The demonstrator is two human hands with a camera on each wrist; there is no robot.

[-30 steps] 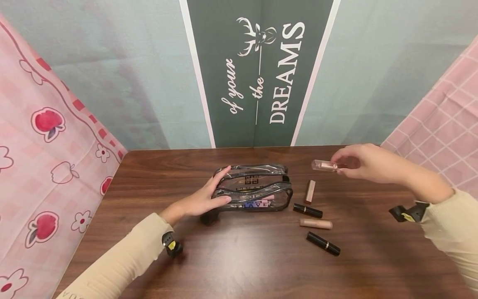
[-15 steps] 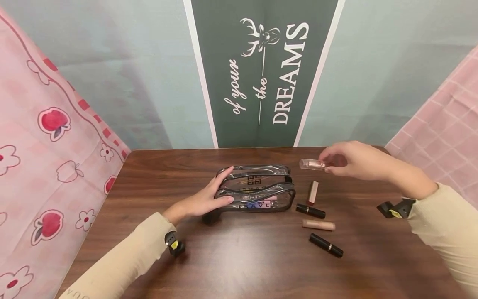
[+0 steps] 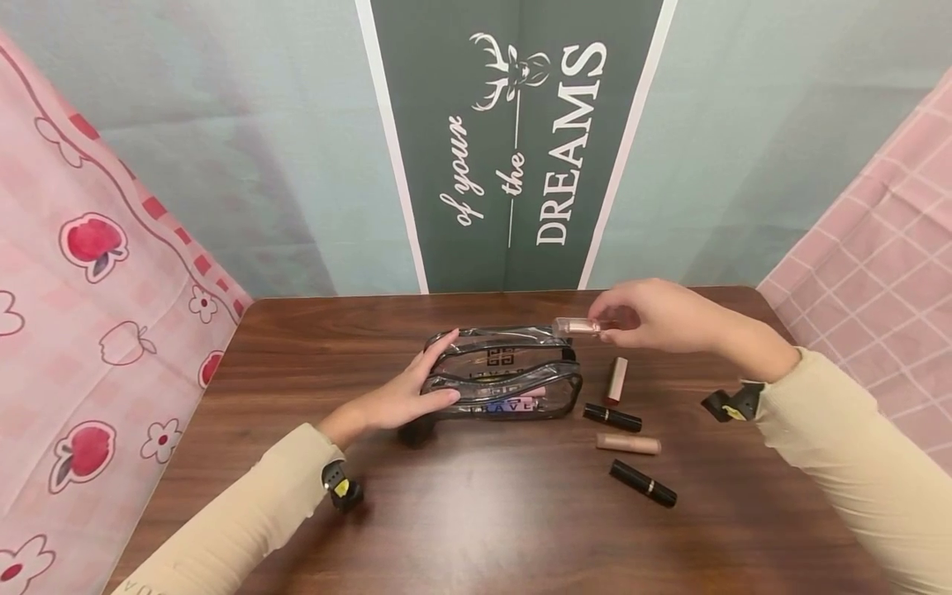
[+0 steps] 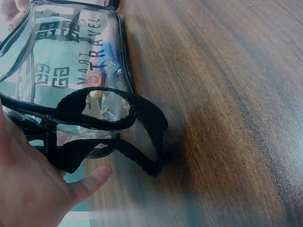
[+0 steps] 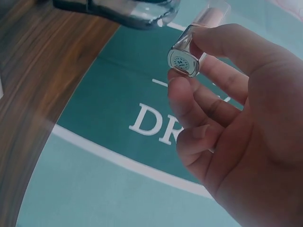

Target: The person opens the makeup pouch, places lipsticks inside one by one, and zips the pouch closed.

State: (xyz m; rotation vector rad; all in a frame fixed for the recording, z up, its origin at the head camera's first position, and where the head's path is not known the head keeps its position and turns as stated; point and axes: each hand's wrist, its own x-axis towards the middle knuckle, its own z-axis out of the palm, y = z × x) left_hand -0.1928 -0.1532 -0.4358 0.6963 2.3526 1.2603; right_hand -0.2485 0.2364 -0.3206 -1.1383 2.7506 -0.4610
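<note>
A clear zip-top cosmetic pouch [image 3: 502, 376] with black trim and printed lettering lies on the table, its top gaping. Through its wall show pink and blue tubes [image 4: 102, 61]. My left hand [image 3: 394, 401] rests across the pouch's left end, fingers and thumb straight and spread over the rims; the thumb lies beside the black strap [image 4: 151, 118] in the left wrist view. My right hand [image 3: 654, 318] pinches a clear-capped lipstick [image 3: 578, 326] between thumb and fingers. Its cap end overlaps the pouch's far right corner in the head view. A round label [image 5: 182, 62] marks its base.
Right of the pouch lie a pinkish tube [image 3: 616, 380], a black tube [image 3: 612, 417], a beige tube [image 3: 628, 445] and another black tube [image 3: 643, 483] on the wooden table [image 3: 476, 512]. Printed cloths hang behind and at both sides.
My right hand has carried the lipstick leftward, from right of the pouch to its far right corner. The left hand and pouch stay in place.
</note>
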